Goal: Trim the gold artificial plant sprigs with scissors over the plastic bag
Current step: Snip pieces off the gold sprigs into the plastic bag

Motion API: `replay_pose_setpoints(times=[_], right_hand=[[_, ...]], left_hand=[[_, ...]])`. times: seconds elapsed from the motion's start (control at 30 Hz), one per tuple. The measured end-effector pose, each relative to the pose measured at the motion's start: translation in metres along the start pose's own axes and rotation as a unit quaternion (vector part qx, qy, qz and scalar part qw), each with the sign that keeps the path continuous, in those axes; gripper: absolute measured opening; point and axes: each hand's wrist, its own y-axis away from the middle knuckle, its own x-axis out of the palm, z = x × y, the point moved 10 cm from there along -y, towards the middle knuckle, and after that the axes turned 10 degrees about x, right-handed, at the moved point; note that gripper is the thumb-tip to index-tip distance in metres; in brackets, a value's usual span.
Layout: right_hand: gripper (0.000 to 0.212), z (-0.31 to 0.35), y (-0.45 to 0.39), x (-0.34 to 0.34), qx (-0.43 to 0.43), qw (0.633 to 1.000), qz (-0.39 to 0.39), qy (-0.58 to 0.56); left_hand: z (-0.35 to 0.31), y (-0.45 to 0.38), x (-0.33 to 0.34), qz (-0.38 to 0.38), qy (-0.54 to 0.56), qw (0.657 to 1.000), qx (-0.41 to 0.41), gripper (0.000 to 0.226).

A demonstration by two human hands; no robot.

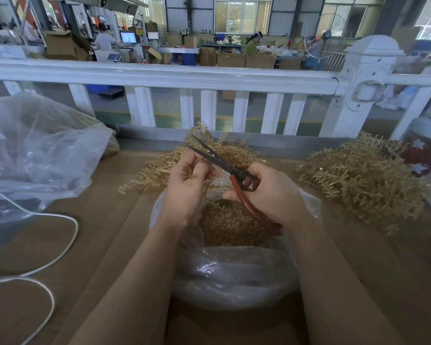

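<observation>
The right hand (pixel 266 192) grips the red-brown loop handles of the scissors (pixel 224 165), fingers curled round them, just right of frame centre. The dark blades stand parted in a narrow V, tips pointing toward the upper left. The left hand (pixel 187 180), just left of centre, pinches a small gold sprig (pixel 197 168) between thumb and fingertips, close under the blades; whether the sprig lies between the blades cannot be told, since the fingers hide most of it.

Judging from the parted blades and the pinched piece, the step in hand is a cut about to be made, or the setting up of one. The next move seems to call for seating the stem in the crotch of the blades, keeping the left fingertips out of their path, and closing the handles while both hands stay above the bag so that the trimmed piece drops in.

The clear plastic bag (pixel 234 275) sits open in the lower centre, directly under both hands, and it holds a bed of gold pieces (pixel 229 225). Beyond the hands, at centre, lies a heap of gold sprigs (pixel 159 168) on the brown cardboard surface (pixel 110 245); a larger heap (pixel 363 180) lies at the right. At the left a big crumpled clear bag (pixel 35 150) rests; its contents cannot be told. A white cord (pixel 60 250) loops across the lower left
</observation>
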Motion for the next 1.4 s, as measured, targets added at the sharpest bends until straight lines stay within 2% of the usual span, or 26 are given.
replay_pose_setpoints(times=[0.2, 0.37, 0.5, 0.67, 1.03, 1.2, 1.4], right_hand=[[0.073, 0.003, 0.003, -0.006, -0.002, 1.0, -0.02, -0.005], [0.071, 0.004, 0.004, -0.005, -0.009, 1.0, -0.02, -0.015], [0.072, 0.003, 0.004, -0.006, -0.015, 0.999, -0.024, -0.023], [0.071, 0.001, 0.004, -0.003, -0.009, 0.999, -0.022, -0.031], [0.075, 0.002, 0.004, -0.007, -0.012, 0.999, -0.043, -0.015], [0.075, 0.002, 0.004, -0.006, -0.015, 0.999, -0.042, -0.026], [0.066, 0.004, 0.005, -0.004, -0.019, 0.998, -0.041, -0.041]], left_hand=[[0.003, 0.001, 0.002, -0.012, 0.039, 0.999, -0.032, 0.02], [-0.003, 0.0, 0.002, -0.003, -0.002, 1.0, 0.008, 0.023], [-0.004, 0.001, 0.003, -0.004, -0.019, 1.0, 0.009, 0.025], [-0.001, 0.0, 0.003, 0.002, -0.005, 1.0, 0.0, 0.03], [-0.005, 0.001, 0.011, 0.045, -0.024, 0.998, 0.037, 0.027], [-0.006, 0.002, 0.013, 0.044, -0.001, 0.999, 0.026, 0.026], [-0.009, 0.002, 0.015, 0.054, 0.01, 0.998, 0.025, 0.028]])
